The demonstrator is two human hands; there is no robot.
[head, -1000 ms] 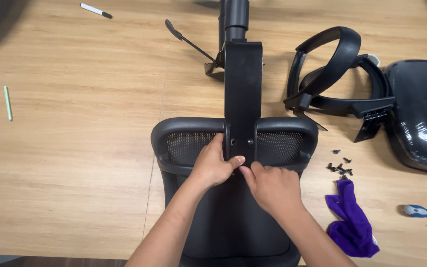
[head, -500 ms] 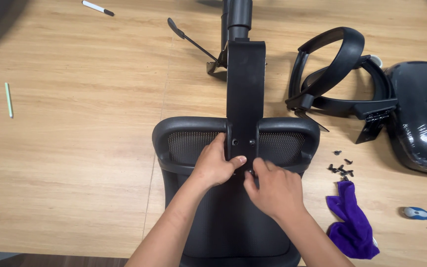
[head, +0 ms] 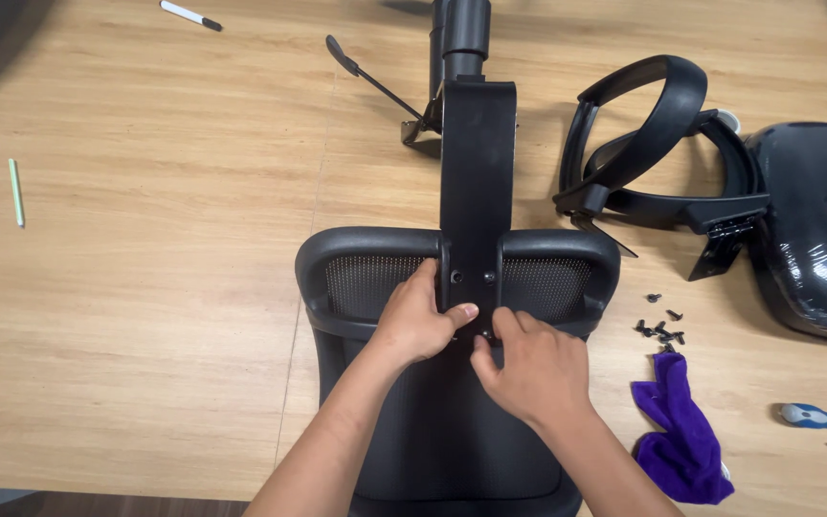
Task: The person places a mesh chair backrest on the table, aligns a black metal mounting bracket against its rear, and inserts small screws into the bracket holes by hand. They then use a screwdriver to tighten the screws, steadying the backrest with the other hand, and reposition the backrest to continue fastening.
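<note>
1. Since the earlier frames, both hands have stayed at the same spot on the bracket; only the right fingers have shifted slightly and the view sits a touch lower.
2. Largest is the wooden table [head: 145,287], which carries everything.
3. On it, at bottom centre, lies the black mesh chair back [head: 547,278], with an upright black bracket [head: 476,172] running up its middle.
4. Far right sits a plastic-wrapped black seat [head: 815,230], with curved black armrests [head: 653,115] beside it.
5. Left hand [head: 418,321]: fingers curled round the bracket's left edge, thumb laid across its face.
6. Right hand [head: 533,369]: fingers bunched and pinched at the bracket's lower screw holes; what they hold is hidden.
7. A purple cloth [head: 681,431] lies right of the chair back.
8. A blue-handled screwdriver [head: 815,417] lies further right.
9. Loose black screws [head: 662,328] are scattered above the cloth.
</note>
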